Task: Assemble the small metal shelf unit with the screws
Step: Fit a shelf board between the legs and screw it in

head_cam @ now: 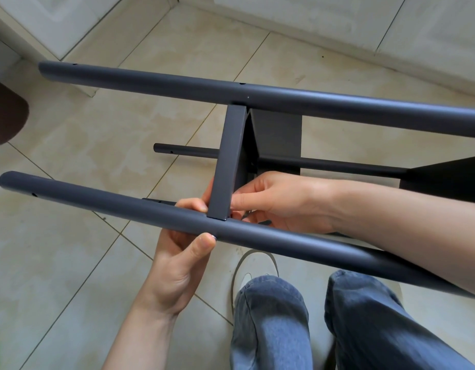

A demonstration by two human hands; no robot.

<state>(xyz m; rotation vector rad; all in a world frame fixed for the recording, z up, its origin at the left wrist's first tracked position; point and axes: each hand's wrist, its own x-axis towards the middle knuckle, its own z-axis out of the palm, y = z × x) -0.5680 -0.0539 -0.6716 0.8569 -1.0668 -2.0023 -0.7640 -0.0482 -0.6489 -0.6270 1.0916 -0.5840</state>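
The shelf frame (257,108) lies on its side above my knees, its dark tubes running left to right and clear of the tiled floor (84,134). A flat crossbar (227,161) spans from the far tube (284,100) down to the near tube (124,212), and its lower end butts against the near tube. That joint is what I'm working on, I judge.

My left hand (177,263) comes up from below and wraps the near tube, thumb pressed on its front and fingers curled over the top beside the crossbar. This steadies the tube so the hole lines up. My right hand (273,198) reaches in from the right, its fingers pinched close against the end of the crossbar. Something small and metallic glints under them, probably a screw or key, but I cannot tell which.

Two more tubes sit lower, behind the crossbar. My jeans (271,324) and one shoe (247,273) show beneath the frame.
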